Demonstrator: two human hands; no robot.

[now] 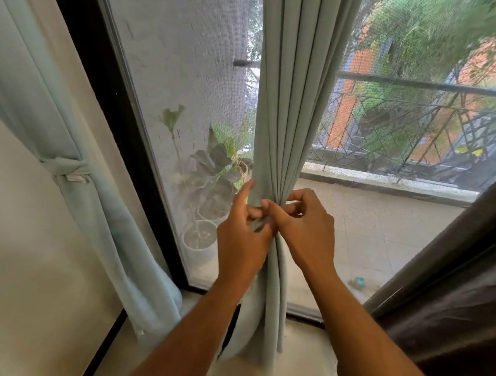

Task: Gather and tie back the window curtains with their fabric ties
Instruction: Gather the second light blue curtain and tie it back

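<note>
Head view looks down at a pale green curtain point(290, 98) that hangs in front of the window screen point(192, 60) and is gathered into a narrow bundle of pleats at the middle of the picture. Both hands meet on this bundle, at its tightest place. The left hand point(242, 240) lies on the left side of the bundle, with the index finger pointing up along the fabric and the other fingers point(255, 212) curled against it. The right hand point(307, 222) is on the right side, its fingers bent inward and pinching at the front of the pleats. A small piece of green cloth shows between the two hands; it may be the fabric tie point(257, 225), but I cannot tell this with certainty, because the fingers cover almost all of it. So both hands are closed narrow on fabric, and the knot or wrap itself is hidden.

Below the hands the curtain falls loose to the floor by the lower window frame point(303, 312). At the left edge a second curtain point(70, 111) of the same colour is already bound with its own tie point(65, 170). Dark cloth point(465, 290) fills the lower right corner and is cut off by the picture edge. Potted plants point(212, 190) and a railing point(423, 85) outside look hazy through the screen.
</note>
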